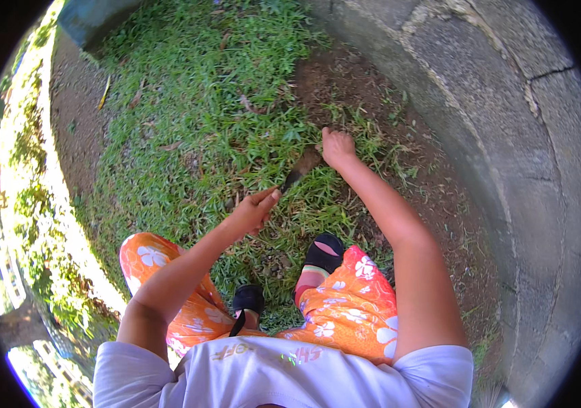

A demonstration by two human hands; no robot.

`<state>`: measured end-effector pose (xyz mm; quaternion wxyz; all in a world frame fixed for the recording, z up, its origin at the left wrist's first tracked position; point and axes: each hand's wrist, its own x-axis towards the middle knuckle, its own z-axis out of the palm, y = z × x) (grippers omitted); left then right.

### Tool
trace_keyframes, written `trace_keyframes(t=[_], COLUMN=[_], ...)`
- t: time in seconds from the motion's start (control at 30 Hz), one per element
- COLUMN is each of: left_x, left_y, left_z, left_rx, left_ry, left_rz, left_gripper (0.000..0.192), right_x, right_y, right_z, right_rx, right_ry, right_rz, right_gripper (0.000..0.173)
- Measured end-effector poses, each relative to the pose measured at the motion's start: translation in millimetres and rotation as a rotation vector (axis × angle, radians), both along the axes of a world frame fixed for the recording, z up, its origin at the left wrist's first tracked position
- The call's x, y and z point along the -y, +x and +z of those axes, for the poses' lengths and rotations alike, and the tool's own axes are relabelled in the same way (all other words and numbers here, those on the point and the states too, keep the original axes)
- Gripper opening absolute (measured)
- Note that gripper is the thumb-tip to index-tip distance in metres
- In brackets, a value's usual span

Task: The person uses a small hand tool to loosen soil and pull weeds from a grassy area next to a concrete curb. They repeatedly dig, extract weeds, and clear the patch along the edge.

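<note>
My left hand (256, 210) is closed on the handle of a short hand tool with a dark, broad blade (303, 164). The blade is blurred and reaches into the grass, close beside my right hand (337, 146). My right hand is low over the edge of the grass (249, 148), with curled fingers that seem to grip a tuft; the fingertips are partly hidden. Loose or flattened grass lies around it, on the border of bare brown soil (328, 76).
A curved wall of grey blocks (499, 107) runs along the right. My feet, in dark slip-on shoes (325, 252), rest on the grass between my bent knees. A blue-green block (91, 20) stands at the upper left, near a strip of bare ground (76, 112).
</note>
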<state>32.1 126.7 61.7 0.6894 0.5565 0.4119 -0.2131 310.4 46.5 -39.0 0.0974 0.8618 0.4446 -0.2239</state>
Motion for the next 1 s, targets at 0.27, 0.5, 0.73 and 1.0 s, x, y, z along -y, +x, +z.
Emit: trace_keyframes(t=[0.27, 0.5, 0.73, 1.0], left_x=[5.7, 8.5, -39.8, -2.9], left_y=[14.3, -11.3, -34.3, 24.4], left_z=[-43.8, -24.6, 53.7, -20.6], left_rx=[0.197, 0.116, 0.141, 0.384], left_ry=[1.003, 1.258, 0.431, 0.666], left_rz=[-0.554, -0.904, -0.223, -0.252], left_gripper=[0.057, 0.069, 0.050, 0.052], right_x=[30.1, 76.8, 59.9, 43.5], right_y=[28.5, 37.0, 43.7, 64.2], right_z=[-14.9, -5.2, 16.0, 52.1], right_rx=[-0.408, -0.576, -0.573, -0.731], right_ry=[0.133, 0.140, 0.031, -0.025], right_rz=[-0.231, -0.414, -0.262, -0.344], right_gripper=[0.047, 0.063, 0.074, 0.069])
